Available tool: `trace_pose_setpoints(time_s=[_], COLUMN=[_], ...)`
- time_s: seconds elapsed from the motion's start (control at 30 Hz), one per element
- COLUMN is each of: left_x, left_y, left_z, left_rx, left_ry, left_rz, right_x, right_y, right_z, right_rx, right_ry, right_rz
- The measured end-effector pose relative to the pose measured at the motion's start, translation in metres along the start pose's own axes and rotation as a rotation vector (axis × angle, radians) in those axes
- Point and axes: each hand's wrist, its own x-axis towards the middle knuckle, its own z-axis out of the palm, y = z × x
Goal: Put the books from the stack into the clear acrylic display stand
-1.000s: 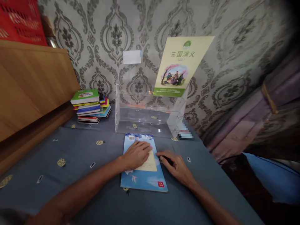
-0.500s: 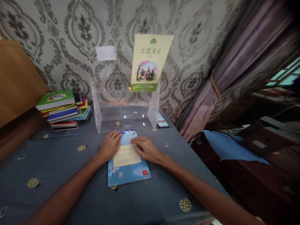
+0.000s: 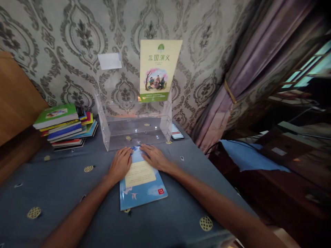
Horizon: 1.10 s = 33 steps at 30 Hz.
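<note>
A blue book (image 3: 142, 187) with a cream panel lies flat on the grey-blue tablecloth (image 3: 64, 193), back cover up. My left hand (image 3: 120, 164) rests on its far left corner, fingers spread. My right hand (image 3: 154, 157) lies on its far right corner, fingers flat. Just beyond the book stands a clear acrylic display stand (image 3: 134, 127). A pale green book (image 3: 158, 70) with a picture on its cover stands upright in the stand's right side.
A stack of several colourful books (image 3: 66, 125) sits at the far left, by a wooden panel (image 3: 15, 93). Patterned wallpaper backs the table. A purple curtain (image 3: 248, 69) hangs at the right, past the table's right edge, with dark furniture below.
Both hands have slid up the blue book to its far corners. The view has swung right, bringing the curtain and dark furniture into sight.
</note>
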Motion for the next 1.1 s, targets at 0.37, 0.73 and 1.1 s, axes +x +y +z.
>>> trace_pose_setpoints(time_s=[0.37, 0.73, 1.1], left_x=[0.0, 0.002, 0.002], left_y=[0.003, 0.01, 0.01], left_z=[0.001, -0.006, -0.001], left_rx=[-0.014, 0.001, -0.003], left_ry=[0.004, -0.043, -0.022], left_rz=[-0.036, -0.104, -0.118], right_x=[-0.009, -0.008, -0.009], right_y=[0.009, 0.009, 0.025], right_z=[0.005, 0.004, 0.015], right_rx=[0.01, -0.01, -0.016], right_ry=[0.026, -0.004, 0.105], right_rz=[0.055, 0.07, -0.001])
